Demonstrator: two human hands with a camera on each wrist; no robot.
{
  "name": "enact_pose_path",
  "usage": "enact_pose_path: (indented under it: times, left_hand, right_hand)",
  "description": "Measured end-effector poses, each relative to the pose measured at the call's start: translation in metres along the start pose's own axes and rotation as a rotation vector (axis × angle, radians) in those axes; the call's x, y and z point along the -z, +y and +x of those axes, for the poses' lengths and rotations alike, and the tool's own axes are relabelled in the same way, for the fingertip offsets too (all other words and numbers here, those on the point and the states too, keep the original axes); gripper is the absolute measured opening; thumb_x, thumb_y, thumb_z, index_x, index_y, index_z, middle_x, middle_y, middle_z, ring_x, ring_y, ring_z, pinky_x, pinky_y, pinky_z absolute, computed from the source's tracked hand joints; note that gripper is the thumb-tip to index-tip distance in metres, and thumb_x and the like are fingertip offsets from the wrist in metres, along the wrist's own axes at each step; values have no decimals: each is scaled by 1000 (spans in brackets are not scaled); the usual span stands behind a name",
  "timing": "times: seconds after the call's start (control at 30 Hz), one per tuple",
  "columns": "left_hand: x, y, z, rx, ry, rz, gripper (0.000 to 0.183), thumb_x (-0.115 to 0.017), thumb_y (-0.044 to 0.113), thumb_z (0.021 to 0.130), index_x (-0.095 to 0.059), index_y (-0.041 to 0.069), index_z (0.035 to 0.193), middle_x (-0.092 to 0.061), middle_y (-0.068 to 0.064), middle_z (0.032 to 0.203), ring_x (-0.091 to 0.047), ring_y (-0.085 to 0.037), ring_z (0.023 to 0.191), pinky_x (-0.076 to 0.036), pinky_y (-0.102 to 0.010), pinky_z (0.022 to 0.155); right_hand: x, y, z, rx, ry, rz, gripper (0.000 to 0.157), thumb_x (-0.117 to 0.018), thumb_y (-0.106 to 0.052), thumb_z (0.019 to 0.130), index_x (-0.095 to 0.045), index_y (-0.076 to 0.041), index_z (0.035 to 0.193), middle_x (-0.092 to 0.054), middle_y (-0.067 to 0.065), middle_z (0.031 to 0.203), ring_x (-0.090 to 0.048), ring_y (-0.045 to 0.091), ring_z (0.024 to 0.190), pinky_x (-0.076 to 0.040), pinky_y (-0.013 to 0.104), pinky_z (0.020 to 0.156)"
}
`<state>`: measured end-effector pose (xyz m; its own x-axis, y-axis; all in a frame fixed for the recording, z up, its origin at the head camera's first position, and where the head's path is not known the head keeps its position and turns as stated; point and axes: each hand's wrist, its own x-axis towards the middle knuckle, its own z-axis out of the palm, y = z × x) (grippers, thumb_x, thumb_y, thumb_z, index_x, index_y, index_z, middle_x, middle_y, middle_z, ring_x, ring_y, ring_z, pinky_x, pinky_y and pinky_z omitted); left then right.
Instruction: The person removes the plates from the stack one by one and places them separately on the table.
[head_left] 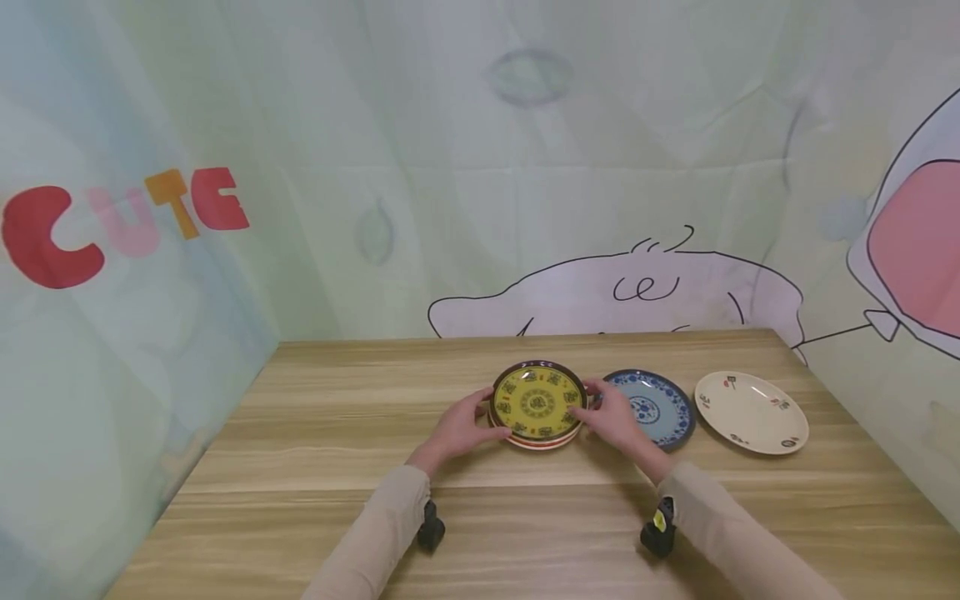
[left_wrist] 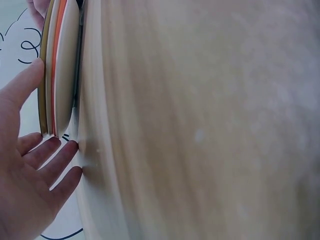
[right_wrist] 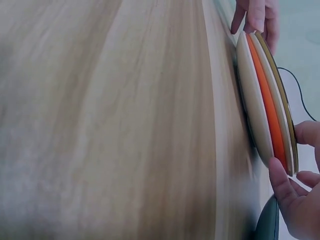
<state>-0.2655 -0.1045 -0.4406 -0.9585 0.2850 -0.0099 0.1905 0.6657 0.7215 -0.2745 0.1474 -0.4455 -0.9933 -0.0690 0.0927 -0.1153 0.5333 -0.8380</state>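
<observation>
A stack of small plates sits between the two hands at the middle of the table, topped by a yellow plate [head_left: 537, 403] with a dark patterned rim. Below it, the right wrist view shows an orange plate [right_wrist: 266, 95] and a cream-white plate [right_wrist: 250, 97] at the bottom. The left hand [head_left: 459, 427] holds the stack's left edge, thumb at the upper rim and fingers spread along the side. On the opposite edge, the right hand [head_left: 613, 414] grips the stack with its thumb over the yellow plate's rim. The stack's underside is close over the table.
Right beside the right hand lies a blue floral plate [head_left: 663, 408], partly covered by that hand. Farther right is a white plate [head_left: 750, 414] with small printed figures. The wooden table [head_left: 345, 433] ends at a printed cloth backdrop [head_left: 360, 208] behind and at the left.
</observation>
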Motion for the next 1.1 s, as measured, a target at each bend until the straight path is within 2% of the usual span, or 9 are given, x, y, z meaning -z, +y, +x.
enact_pose_path:
  times: [0.3, 0.7, 1.1]
  left_hand:
    - [-1, -4, 2, -8, 9, 33, 84, -73, 43, 72, -36, 7, 138, -45, -12, 134, -49, -28, 116, -38, -44, 99]
    - [0, -2, 1, -1, 3, 39, 78, -73, 41, 73, -41, 5, 134, -51, -14, 129, -51, -27, 113, -40, -43, 98]
    - [1, -3, 0, -15, 10, 40, 75, -74, 37, 73, -43, 3, 132, -51, -16, 128, -52, -29, 113, -40, -43, 98]
  right_hand:
    - [1, -3, 1, -10, -8, 38, 62, -72, -4, 72, -45, 6, 127, -54, 24, 112, -53, 13, 57, -51, 25, 46]
    - [4, 1, 3, -50, -49, 111, 61, -67, -2, 76, -40, 6, 130, -49, 26, 117, -57, 19, 74, -55, 29, 55]
    - [15, 1, 3, -71, -109, 179, 61, -63, -1, 78, -37, 6, 132, -44, 29, 121, -59, 22, 68, -56, 34, 57]
